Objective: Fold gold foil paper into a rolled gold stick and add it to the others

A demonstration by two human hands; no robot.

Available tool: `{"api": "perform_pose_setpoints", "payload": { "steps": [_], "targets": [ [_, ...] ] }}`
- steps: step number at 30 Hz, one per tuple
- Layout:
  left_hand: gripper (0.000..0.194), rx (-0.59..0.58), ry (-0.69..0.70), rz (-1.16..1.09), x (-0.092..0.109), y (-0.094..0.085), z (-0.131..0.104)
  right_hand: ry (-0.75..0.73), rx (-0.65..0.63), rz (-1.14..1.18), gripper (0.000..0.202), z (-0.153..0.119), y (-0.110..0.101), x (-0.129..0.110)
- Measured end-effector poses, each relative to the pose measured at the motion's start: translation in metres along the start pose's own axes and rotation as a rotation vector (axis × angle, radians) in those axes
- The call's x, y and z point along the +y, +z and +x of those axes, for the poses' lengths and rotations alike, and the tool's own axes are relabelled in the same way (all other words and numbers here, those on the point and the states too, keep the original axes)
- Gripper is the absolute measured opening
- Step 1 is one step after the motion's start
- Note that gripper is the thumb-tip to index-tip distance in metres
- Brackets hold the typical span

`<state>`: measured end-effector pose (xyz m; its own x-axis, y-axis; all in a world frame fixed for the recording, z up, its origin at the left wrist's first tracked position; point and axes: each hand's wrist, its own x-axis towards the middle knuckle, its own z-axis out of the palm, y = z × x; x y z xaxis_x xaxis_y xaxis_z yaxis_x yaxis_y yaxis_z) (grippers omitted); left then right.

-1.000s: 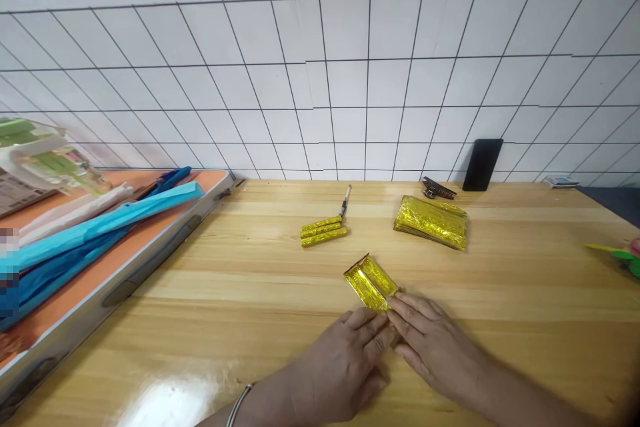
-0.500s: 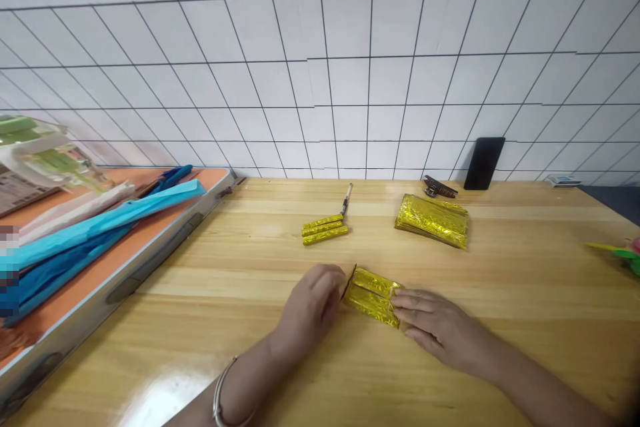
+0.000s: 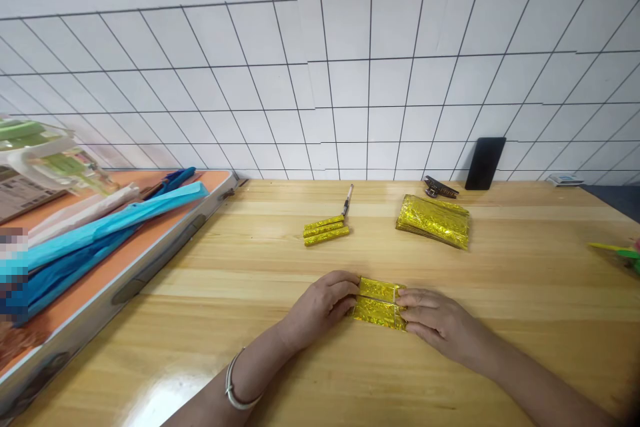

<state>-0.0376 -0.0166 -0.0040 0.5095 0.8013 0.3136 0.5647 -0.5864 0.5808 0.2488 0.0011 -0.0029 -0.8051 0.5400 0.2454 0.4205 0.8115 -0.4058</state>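
Observation:
A folded gold foil sheet (image 3: 379, 301) with a seam along its middle lies on the wooden table between my hands. The fingertips of my left hand (image 3: 327, 303) press on its left end, fingers close together. On its right end rest the fingers of my right hand (image 3: 437, 320), stretched out and slightly apart. Farther back are several gold foil rolls (image 3: 326, 235) side by side, with a pen (image 3: 347, 200) touching their right end. A stack of gold foil sheets (image 3: 434, 221) lies behind my right hand.
Behind the foil stack is a dark hair clip (image 3: 441, 188). A black phone (image 3: 485, 163) leans on the tiled wall. At the left, an orange-topped tray (image 3: 220, 179) bears blue and pink paper (image 3: 150, 208). A green item (image 3: 627, 254) shows at the right edge.
My left hand has moved slightly right onto the sheet's left end, and that end, lifted before, now lies flat. The sheet sits a little straighter. My right hand has barely moved.

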Motion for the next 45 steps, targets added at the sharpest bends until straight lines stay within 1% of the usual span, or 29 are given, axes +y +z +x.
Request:
{"api": "perform_pose_setpoints", "payload": {
  "steps": [3, 7, 10, 14, 17, 23, 25, 30, 33, 35, 38, 42, 45],
  "targets": [
    [0.02, -0.057, 0.027, 0.038, -0.002, -0.003, -0.001, 0.001, 0.003, -0.017, 0.02, -0.001, 0.001, 0.002],
    [0.028, -0.168, 0.081, 0.068, -0.002, -0.012, -0.001, 0.013, 0.012, -0.012, 0.019, -0.001, 0.002, 0.003],
    [0.032, -0.205, 0.107, 0.06, -0.003, -0.018, -0.001, 0.052, 0.03, 0.011, 0.016, 0.0, 0.004, -0.001],
    [0.033, -0.215, 0.11, 0.061, -0.006, -0.018, -0.001, 0.116, 0.064, 0.02, 0.013, 0.001, 0.008, -0.009],
    [0.032, -0.197, 0.107, 0.081, -0.006, -0.014, -0.001, 0.147, 0.061, 0.007, 0.013, 0.0, 0.01, -0.006],
    [0.034, -0.126, 0.041, 0.205, 0.003, -0.002, -0.002, 0.191, 0.076, -0.049, 0.03, -0.003, 0.008, 0.011],
    [0.035, -0.128, 0.023, 0.245, 0.006, 0.001, -0.002, 0.185, 0.06, -0.077, 0.034, -0.002, 0.006, 0.012],
    [0.035, -0.142, 0.04, 0.29, 0.008, 0.0, -0.002, 0.13, -0.02, -0.157, 0.038, 0.002, 0.003, 0.007],
    [0.034, -0.158, 0.045, 0.324, 0.011, -0.001, -0.001, 0.124, -0.083, -0.233, 0.041, 0.001, 0.004, 0.005],
    [0.035, -0.176, 0.052, 0.375, 0.014, 0.001, -0.003, 0.131, -0.094, -0.273, 0.045, -0.001, 0.007, 0.004],
    [0.042, -0.21, 0.042, 0.466, 0.023, 0.007, -0.007, 0.156, -0.077, -0.298, 0.05, -0.005, 0.01, 0.002],
    [0.062, -0.234, 0.03, 0.519, 0.033, 0.014, -0.016, 0.145, -0.076, -0.303, 0.046, -0.007, 0.012, -0.005],
    [0.072, -0.249, 0.051, 0.515, 0.037, 0.012, -0.018, 0.141, -0.022, -0.298, 0.05, -0.007, 0.014, -0.009]
  ]
}}
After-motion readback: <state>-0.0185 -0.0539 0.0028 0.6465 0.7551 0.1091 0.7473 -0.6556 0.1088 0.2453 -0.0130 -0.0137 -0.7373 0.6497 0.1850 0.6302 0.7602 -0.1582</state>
